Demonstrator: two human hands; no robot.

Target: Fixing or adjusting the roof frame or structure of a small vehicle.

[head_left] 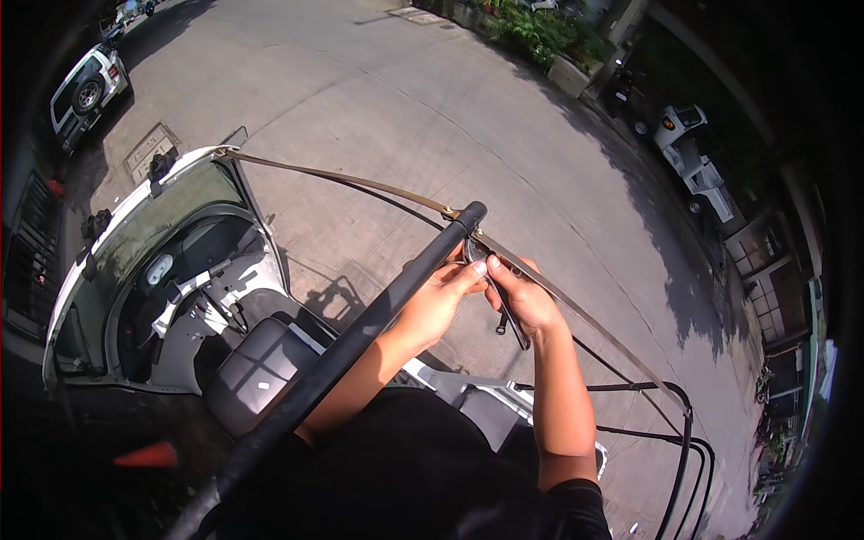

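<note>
**Hands meet at the joint of pole and strip**

Left hand (441, 301) first: we see it reaching up beside the thick black pole (360, 337), fingers curled toward the pole's upper end, fingertips pinching at the small brass-coloured fitting (453, 213) where the pole meets a thin metal strip (342, 177). Just right of it, touching fingertip to fingertip, our right hand (525, 295) is clenched around a slim dark wrench (504, 310), whose shaft hangs down below the palm with a small ring at its lower end. The strip runs away from both hands, up-left to the corner of a small white vehicle (135, 270) and down-right toward curved black tubing (684, 450). Below and left of the hands sits the vehicle's grey seat (256, 369). Beyond the hands lies sunlit concrete pavement (405, 99), with a parked white car (85, 85) far off to the upper left.
</note>
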